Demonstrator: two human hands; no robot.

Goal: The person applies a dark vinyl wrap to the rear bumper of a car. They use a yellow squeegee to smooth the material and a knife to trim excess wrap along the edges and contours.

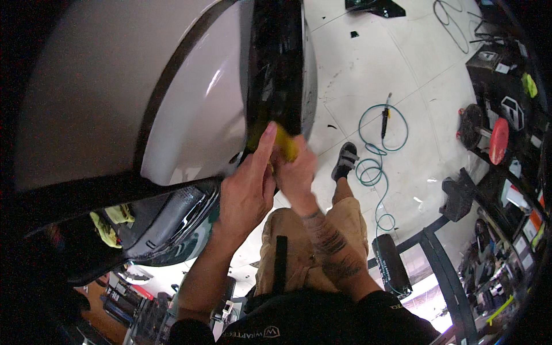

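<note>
A glossy black trim strip [276,52] runs along the edge of a light-coloured vehicle panel [198,109]. My right hand [296,172] is closed around a flat yellow squeegee-like piece [286,144], held against the lower part of the strip. Motion blurs both the piece and the fingers. Close beside it, my left hand [247,187] has one finger stretched up along the strip, its tip at the yellow piece's left edge. The left hand's other fingers are mostly hidden. I cannot tell whether that hand also touches the yellow piece.
On the pale floor [397,63], a coiled green hose [371,169] runs to a black cylinder [391,264]. Farther right stand a stool with a red edge [499,141] and dark cases [494,75]. Yellow-green cloths [104,230] lie at lower left. My shoe [345,161] is near the hose.
</note>
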